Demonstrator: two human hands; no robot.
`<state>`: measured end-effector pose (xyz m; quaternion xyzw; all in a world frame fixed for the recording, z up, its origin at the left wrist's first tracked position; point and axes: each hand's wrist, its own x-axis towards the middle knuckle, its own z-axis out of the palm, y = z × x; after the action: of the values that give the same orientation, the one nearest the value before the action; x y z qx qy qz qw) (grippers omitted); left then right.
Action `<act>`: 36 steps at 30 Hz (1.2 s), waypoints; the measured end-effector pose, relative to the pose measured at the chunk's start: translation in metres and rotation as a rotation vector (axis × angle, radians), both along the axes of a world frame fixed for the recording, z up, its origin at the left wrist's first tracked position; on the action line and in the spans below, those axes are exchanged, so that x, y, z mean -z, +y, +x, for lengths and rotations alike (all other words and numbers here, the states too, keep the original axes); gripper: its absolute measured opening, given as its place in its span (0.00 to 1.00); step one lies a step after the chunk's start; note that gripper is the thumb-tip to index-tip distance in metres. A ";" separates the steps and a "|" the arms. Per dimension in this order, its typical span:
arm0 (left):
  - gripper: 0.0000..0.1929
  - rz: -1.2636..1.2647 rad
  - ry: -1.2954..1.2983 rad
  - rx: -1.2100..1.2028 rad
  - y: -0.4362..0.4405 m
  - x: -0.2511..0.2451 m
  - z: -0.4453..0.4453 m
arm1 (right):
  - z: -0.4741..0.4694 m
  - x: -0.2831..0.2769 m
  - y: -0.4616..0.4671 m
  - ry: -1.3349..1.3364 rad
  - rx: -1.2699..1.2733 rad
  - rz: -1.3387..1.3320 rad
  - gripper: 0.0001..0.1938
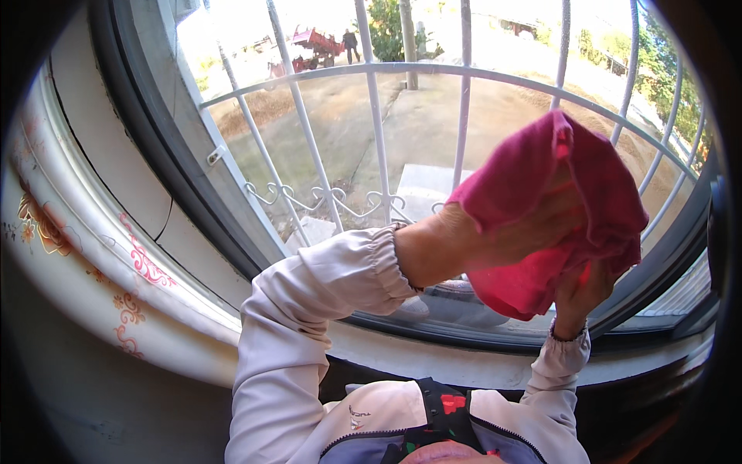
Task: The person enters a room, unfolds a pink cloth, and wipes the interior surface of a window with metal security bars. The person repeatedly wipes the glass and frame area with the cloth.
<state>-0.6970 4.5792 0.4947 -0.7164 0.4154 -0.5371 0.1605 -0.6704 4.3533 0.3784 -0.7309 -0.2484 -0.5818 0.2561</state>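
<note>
A crimson-pink cloth [522,156] is bunched up in front of the window pane at the right. My left hand [524,226] reaches across to it, and folds of the fabric cover most of the fingers. Lower down, my right hand [585,293] grips the bottom part of the same cloth, its fingertips partly hidden by the material. Both forearms wear pale sleeves with gathered cuffs. Behind the cloth is the window glass [324,133]; whether the fabric touches it I cannot tell.
White metal security bars [377,116] with scrollwork stand outside the glass. A dark window frame [174,191] curves around it, above a pale sill [406,359]. Floral-patterned curtain-like material [133,278] lies left. Outdoors are a person [351,46] and a red cargo vehicle [316,46].
</note>
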 end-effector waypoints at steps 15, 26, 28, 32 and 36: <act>0.14 -0.639 -0.306 -0.280 0.199 -0.045 -0.031 | -0.004 0.012 0.038 -0.085 -0.099 -0.119 0.17; 0.39 -0.414 -0.502 -0.283 0.256 -0.067 -0.034 | -0.026 -0.029 0.101 -0.103 -0.246 -0.223 0.19; 0.32 -0.331 -0.465 -0.190 0.205 -0.072 -0.025 | -0.022 -0.023 0.088 -0.091 -0.209 -0.224 0.18; 0.15 -0.444 -0.167 -0.103 0.066 -0.042 0.000 | -0.006 -0.005 0.044 -0.103 -0.032 -0.074 0.12; 0.18 -0.092 -0.190 -0.038 -0.010 0.004 0.015 | 0.008 0.012 -0.006 -0.095 -0.038 0.010 0.18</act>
<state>-0.6819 4.5688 0.4910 -0.6764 0.3597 -0.6182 0.1761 -0.6620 4.3473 0.3663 -0.6963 -0.2709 -0.6122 0.2588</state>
